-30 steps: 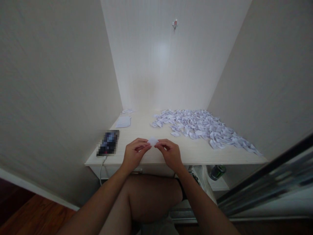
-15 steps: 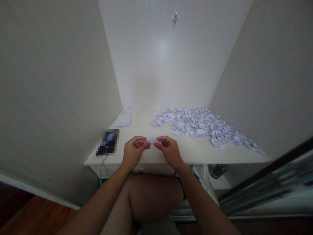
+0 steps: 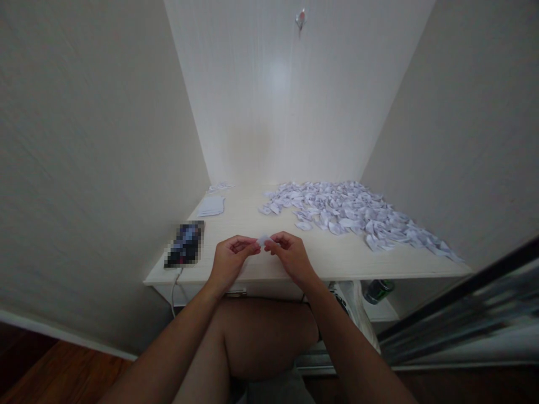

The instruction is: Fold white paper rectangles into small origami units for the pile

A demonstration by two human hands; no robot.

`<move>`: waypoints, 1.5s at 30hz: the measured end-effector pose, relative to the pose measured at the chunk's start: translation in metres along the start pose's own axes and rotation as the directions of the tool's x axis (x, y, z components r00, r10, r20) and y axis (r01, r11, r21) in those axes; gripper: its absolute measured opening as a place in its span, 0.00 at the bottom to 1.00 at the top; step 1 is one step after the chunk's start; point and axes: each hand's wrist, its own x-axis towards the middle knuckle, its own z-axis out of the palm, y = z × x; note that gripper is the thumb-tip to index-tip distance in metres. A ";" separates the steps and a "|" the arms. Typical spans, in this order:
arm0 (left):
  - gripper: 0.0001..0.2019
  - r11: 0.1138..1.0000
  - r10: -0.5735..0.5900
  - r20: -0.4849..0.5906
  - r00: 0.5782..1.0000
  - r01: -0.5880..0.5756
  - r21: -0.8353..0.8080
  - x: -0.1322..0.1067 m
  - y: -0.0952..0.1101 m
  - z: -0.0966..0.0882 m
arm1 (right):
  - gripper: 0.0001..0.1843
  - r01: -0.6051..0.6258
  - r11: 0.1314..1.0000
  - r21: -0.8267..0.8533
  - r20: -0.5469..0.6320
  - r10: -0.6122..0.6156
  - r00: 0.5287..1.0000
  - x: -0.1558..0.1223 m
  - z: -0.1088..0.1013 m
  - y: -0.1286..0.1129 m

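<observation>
Between my fingertips, above the front of the white desk point(image 3: 236, 224), is a small piece of white paper point(image 3: 264, 240). My left hand point(image 3: 231, 255) pinches its left side, thumb against fingers. My right hand point(image 3: 290, 252) has the right side in a similar pinch. The paper's exact folds are too small to make out. Beyond my right hand spreads a large pile of small folded white papers point(image 3: 337, 207), covering the back right of the desk. A stack of flat white paper sheets point(image 3: 211, 206) lies at the back left.
A pixelated dark device point(image 3: 184, 244) with a white cable point(image 3: 173, 292) lies at the desk's left edge. Walls enclose the desk on three sides. Below the desktop, at right, are a dark can point(image 3: 378, 292) and a whitish bag point(image 3: 357, 308). White scraps point(image 3: 221, 186) lie in the back left corner.
My two hands have come slightly closer together on the paper, and less of it shows between them. The view has shifted a little.
</observation>
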 end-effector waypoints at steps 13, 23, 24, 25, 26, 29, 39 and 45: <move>0.17 0.937 -0.178 -0.086 0.980 0.142 -0.318 -0.001 -0.005 0.005 | 0.05 0.070 0.986 -0.151 0.042 -0.064 0.997 0.000 0.006 0.007; 0.14 0.983 0.031 0.081 0.996 -0.045 0.178 -0.003 -0.002 -0.007 | 0.06 0.153 0.938 -0.310 0.011 -0.158 0.987 -0.002 0.000 0.007; 0.13 0.972 0.063 0.112 0.992 -0.086 0.218 -0.004 -0.001 -0.007 | 0.07 0.151 0.944 -0.293 0.017 -0.153 0.988 -0.002 0.000 0.007; 0.13 0.964 0.090 0.136 0.987 -0.120 0.239 -0.005 0.000 -0.006 | 0.07 0.151 0.949 -0.278 0.021 -0.151 0.988 -0.002 0.000 0.007; 0.13 0.958 0.109 0.155 0.982 -0.145 0.246 -0.007 0.001 -0.005 | 0.07 0.153 0.952 -0.263 0.023 -0.152 0.988 -0.002 -0.001 0.007; 0.13 0.957 0.135 0.166 0.977 -0.172 0.232 -0.010 0.003 -0.001 | 0.07 0.167 0.958 -0.233 0.018 -0.167 0.986 -0.003 0.000 0.006; 0.16 0.989 0.060 0.139 0.989 -0.078 0.129 -0.012 0.008 0.001 | 0.03 0.223 0.954 -0.201 0.014 -0.225 0.974 -0.006 -0.002 0.002; 0.20 1.000 -0.021 0.164 0.986 0.018 0.021 -0.006 0.004 -0.004 | 0.05 0.206 0.968 -0.145 0.033 -0.203 0.979 -0.003 -0.005 0.006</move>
